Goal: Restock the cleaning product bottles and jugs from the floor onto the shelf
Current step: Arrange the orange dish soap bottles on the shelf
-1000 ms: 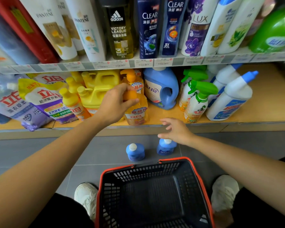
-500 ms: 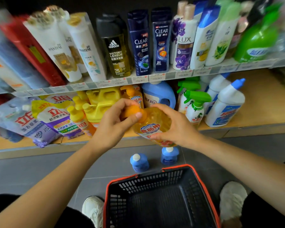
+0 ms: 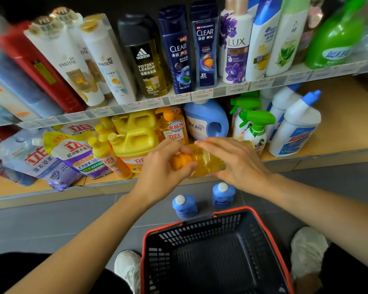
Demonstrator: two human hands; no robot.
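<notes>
An orange pump bottle of dish soap (image 3: 202, 161) lies tipped sideways in the air in front of the bottom shelf (image 3: 338, 132). My left hand (image 3: 164, 166) grips its orange pump top. My right hand (image 3: 234, 158) wraps over its clear body from above. Two blue jugs stand on the grey floor below my hands, one (image 3: 184, 205) on the left and one (image 3: 223, 195) on the right, both upright with white caps.
A black basket with a red rim (image 3: 270, 236) sits between my white shoes. The bottom shelf holds yellow jugs (image 3: 134, 134), refill pouches (image 3: 72, 153), a blue detergent jug (image 3: 206, 122), green spray bottles (image 3: 255, 128) and white toilet cleaners (image 3: 295, 130). Shampoo bottles fill the shelf above.
My left hand pulled the orange bottle off the shelf and tipped it sideways. My right hand came up from the floor jugs and took hold of the bottle's body.
</notes>
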